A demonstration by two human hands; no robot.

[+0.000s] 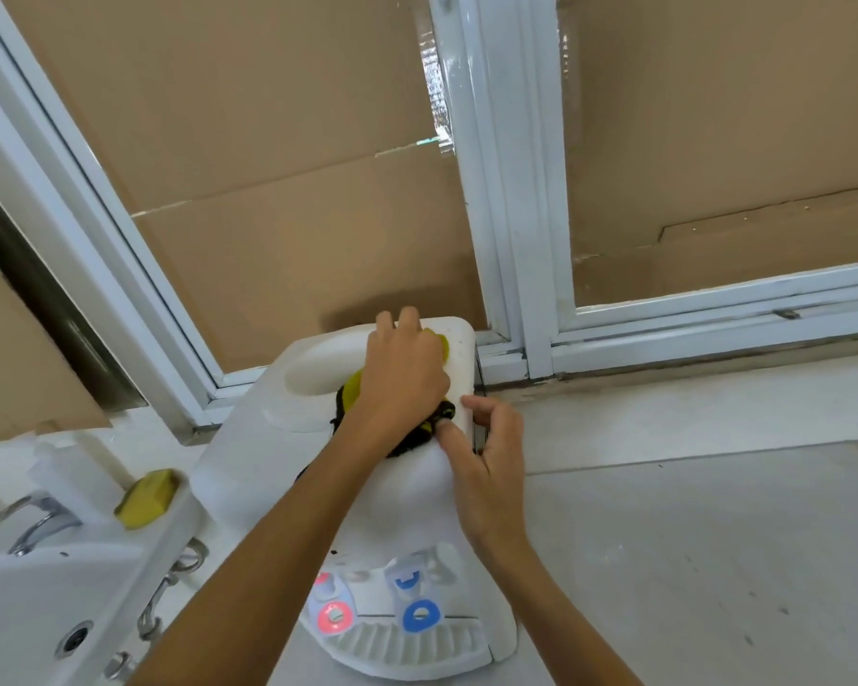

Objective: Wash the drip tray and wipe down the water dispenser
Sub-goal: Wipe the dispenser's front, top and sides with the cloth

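I look down on the white water dispenser (268, 448), which stands against a cardboard-covered window. My left hand (402, 373) lies on a yellow and black cloth (350, 393) and presses it onto the dispenser's top, by the round bottle well. My right hand (491, 458) grips the top's right edge, thumb on top and fingers curled over the side. Lower down are the red tap (335, 617) and the blue tap (419, 617). Below them the white ribbed drip tray (407, 651) sits in its place.
A white sink (31, 601) with a chrome faucet (36, 519) is at the left. A yellow sponge (147, 497) lies on its rim beside a white bottle (53, 462). White window frames (511, 190) rise behind. Pale floor (689, 537) spreads to the right.
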